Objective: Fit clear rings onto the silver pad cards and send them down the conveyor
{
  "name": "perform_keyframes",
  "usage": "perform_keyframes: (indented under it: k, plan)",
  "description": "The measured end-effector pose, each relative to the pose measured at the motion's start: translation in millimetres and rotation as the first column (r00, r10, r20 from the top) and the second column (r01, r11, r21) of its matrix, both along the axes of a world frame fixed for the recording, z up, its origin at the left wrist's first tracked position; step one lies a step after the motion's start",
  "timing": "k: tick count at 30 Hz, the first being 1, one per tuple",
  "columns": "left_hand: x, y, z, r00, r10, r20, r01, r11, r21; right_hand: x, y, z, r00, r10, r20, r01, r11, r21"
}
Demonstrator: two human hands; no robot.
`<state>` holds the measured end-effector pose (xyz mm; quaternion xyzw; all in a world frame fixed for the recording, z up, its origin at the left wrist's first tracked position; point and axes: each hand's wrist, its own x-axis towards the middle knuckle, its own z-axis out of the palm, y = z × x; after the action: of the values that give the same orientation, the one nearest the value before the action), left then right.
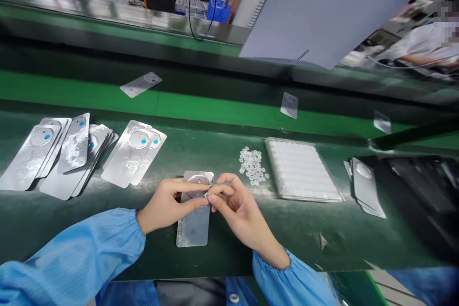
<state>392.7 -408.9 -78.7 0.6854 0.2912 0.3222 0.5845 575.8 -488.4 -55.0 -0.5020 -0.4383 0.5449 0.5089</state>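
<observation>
A silver phone back cover [193, 227] lies on the green bench in front of me. My left hand [168, 205] grips its upper part, thumb and fingers closed around the round camera opening. My right hand [236, 210] pinches a small clear round piece [207, 196] at the cover's top right edge. A pile of small clear round pieces [253, 166] lies just right of my hands. Both my sleeves are blue.
Fanned piles of silver covers with blue tabs [53, 153] [134, 153] lie at left. A clear tray [303, 169] sits at right, more covers [366, 186] and a black tray [423, 186] beyond it. Single covers [141, 84] [289, 104] lie on the green belt. Another person [419, 48] stands far right.
</observation>
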Motion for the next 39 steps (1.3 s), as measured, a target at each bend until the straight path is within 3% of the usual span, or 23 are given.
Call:
perform_keyframes:
  k: [5, 8, 12, 28, 34, 39]
  plan:
    - [0, 0, -1.1, 1.0, 0.008, -0.003, -0.008, 1.0, 0.013, -1, 1, 0.5, 0.999, -0.015, 0.028, 0.017, 0.998, -0.067]
    - [1, 1, -0.9, 0.999, 0.052, 0.01, -0.052, 0.998, -0.047, -1, 0, 1.1, 0.986, -0.063, 0.156, 0.078, 0.992, -0.096]
    - [2, 1, -0.1, 0.997, 0.07, 0.021, -0.068, 0.995, -0.069, -1, 0, 6.6, 0.948, -0.005, 0.318, 0.045, 0.992, -0.119]
    - [0, -1, 0.8, 0.997, 0.066, 0.05, -0.063, 0.996, -0.059, -2, 2, 11.6, 0.943, 0.041, 0.331, -0.017, 0.997, -0.077]
    - [0, -4, -4.6, 0.994, 0.024, 0.104, -0.004, 0.982, -0.19, -1, 4, 11.7, 0.895, -0.039, 0.444, 0.064, 0.997, -0.041]
    - [1, -5, -3.4, 0.988, -0.008, 0.155, 0.05, 0.963, -0.266, -3, 6, 7.8, 0.84, -0.035, 0.541, 0.067, 0.997, -0.039]
